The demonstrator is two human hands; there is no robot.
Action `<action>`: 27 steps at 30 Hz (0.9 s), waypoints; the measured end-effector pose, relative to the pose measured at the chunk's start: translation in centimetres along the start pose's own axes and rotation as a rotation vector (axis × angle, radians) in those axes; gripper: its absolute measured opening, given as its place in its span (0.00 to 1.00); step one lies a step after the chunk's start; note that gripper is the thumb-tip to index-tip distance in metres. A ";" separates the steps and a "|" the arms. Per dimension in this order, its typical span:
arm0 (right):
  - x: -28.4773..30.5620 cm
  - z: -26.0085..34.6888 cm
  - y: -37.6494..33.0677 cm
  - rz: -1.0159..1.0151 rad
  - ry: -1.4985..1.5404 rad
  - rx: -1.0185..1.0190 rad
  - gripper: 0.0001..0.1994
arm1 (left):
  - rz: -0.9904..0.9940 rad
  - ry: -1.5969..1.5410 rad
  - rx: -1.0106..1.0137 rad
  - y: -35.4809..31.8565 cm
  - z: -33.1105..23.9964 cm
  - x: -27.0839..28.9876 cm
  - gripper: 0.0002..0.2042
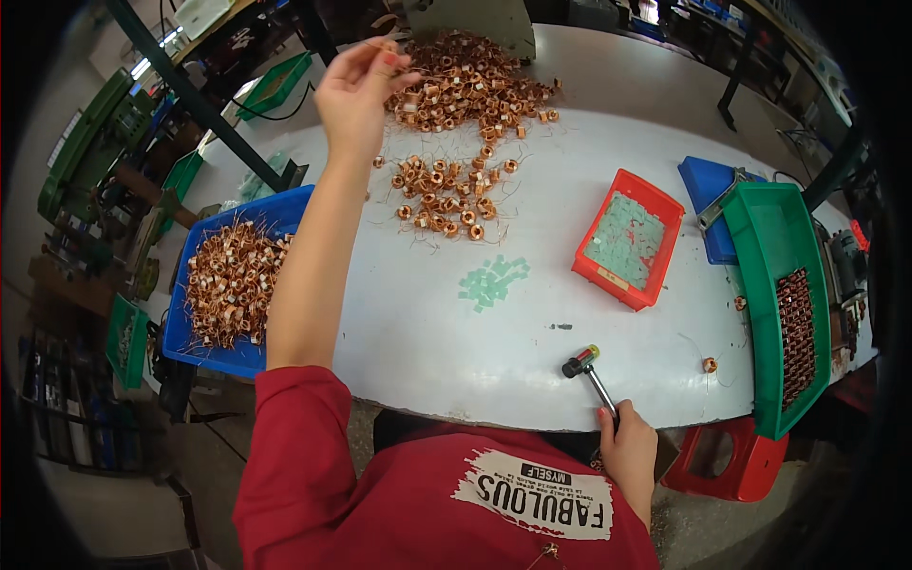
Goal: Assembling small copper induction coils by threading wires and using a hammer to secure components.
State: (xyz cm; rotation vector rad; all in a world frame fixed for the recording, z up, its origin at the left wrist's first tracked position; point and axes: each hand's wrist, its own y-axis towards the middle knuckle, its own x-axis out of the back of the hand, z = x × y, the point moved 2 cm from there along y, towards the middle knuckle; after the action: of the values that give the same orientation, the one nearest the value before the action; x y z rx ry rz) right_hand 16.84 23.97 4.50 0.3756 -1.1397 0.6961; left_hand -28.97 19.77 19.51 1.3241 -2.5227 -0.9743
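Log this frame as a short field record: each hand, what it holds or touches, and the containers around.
left hand: raised over the large coil pile, pinching a thin wire
right hand: gripping small hammer at the table edge
blue bin: copper coils, left
red tray: pale green pieces
green tray: coils in rows, right
loose on table: green pieces, small coil pile

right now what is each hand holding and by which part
The right hand grips a small hammer by the lower end of its handle. The left hand pinches a copper coil's thin wire lead at the big pile.
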 end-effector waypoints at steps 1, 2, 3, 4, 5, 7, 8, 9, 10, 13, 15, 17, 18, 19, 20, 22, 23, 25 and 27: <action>-0.1 0.0 0.0 -0.003 -0.006 0.009 0.12 | 0.010 -0.009 -0.018 0.0 -0.2 0.2 0.11; -0.1 0.1 -0.2 -0.002 -0.005 0.003 0.12 | 0.013 -0.011 -0.014 -0.2 -0.1 0.4 0.11; -0.1 0.4 -0.3 -0.003 -0.051 -0.024 0.12 | -0.008 -0.051 0.027 -0.5 0.2 0.8 0.11; -0.1 0.8 -0.3 -0.005 -0.097 -0.052 0.12 | -0.029 -0.091 0.068 -0.8 0.5 1.1 0.12; 0.0 1.2 -0.3 -0.009 -0.143 -0.079 0.12 | -0.049 -0.132 0.108 -1.2 0.7 1.5 0.12; -0.4 1.2 -0.5 -0.082 -0.243 -0.119 0.12 | -0.051 -0.181 0.173 -2.4 0.4 0.8 0.12; -0.8 1.1 -0.2 -0.158 -0.299 -0.117 0.12 | -0.055 -0.239 0.228 -3.1 0.1 0.6 0.12; -0.9 1.0 0.5 -0.155 -0.301 -0.132 0.12 | -0.060 -0.297 0.282 -3.8 -0.6 0.6 0.12; -0.8 0.7 1.3 -0.133 -0.319 -0.170 0.12 | -0.058 -0.358 0.349 -4.8 -1.2 -0.1 0.12; -0.9 0.6 1.8 -0.376 -0.520 0.004 0.15 | 0.135 -0.569 0.561 -8.8 -2.1 -2.0 0.12; 0.9 1.9 2.7 -0.380 -0.300 0.100 0.17 | 0.226 -0.646 0.651 -12.4 -2.9 -3.4 0.13; 4.0 4.8 3.9 -0.347 0.144 0.289 0.19 | 0.347 -0.760 0.784 -15.7 -3.6 -4.5 0.15; 6.2 6.6 4.5 -0.306 0.359 0.373 0.20 | 0.381 -0.806 0.832 -17.2 -4.3 -4.7 0.16; 8.1 8.0 5.2 -0.335 0.450 0.527 0.20 | 0.377 -0.821 0.847 -18.3 -4.8 -5.2 0.16; 9.8 9.1 6.0 -0.304 0.509 0.607 0.21 | 0.440 -0.848 0.920 -19.4 -5.4 -5.8 0.16; 11.8 11.0 7.5 -0.260 0.594 0.707 0.21 | 0.526 -0.887 0.999 -20.9 -6.0 -6.8 0.16; 12.2 11.4 8.5 -0.237 0.621 0.733 0.19 | 0.561 -0.872 1.020 -21.6 -6.2 -7.2 0.15; 12.3 11.3 11.4 -0.068 0.568 0.842 0.16 | 0.618 -0.835 1.049 -22.6 -6.5 -7.4 0.15; 12.2 11.2 11.9 0.097 0.509 0.941 0.13 | 0.658 -0.825 1.062 -22.9 -6.6 -7.7 0.15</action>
State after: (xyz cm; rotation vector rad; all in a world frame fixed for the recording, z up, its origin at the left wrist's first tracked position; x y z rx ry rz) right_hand 3.90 29.76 19.20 0.8737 -0.2879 1.3131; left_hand -5.89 13.23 12.32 -0.0777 -3.9215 0.0926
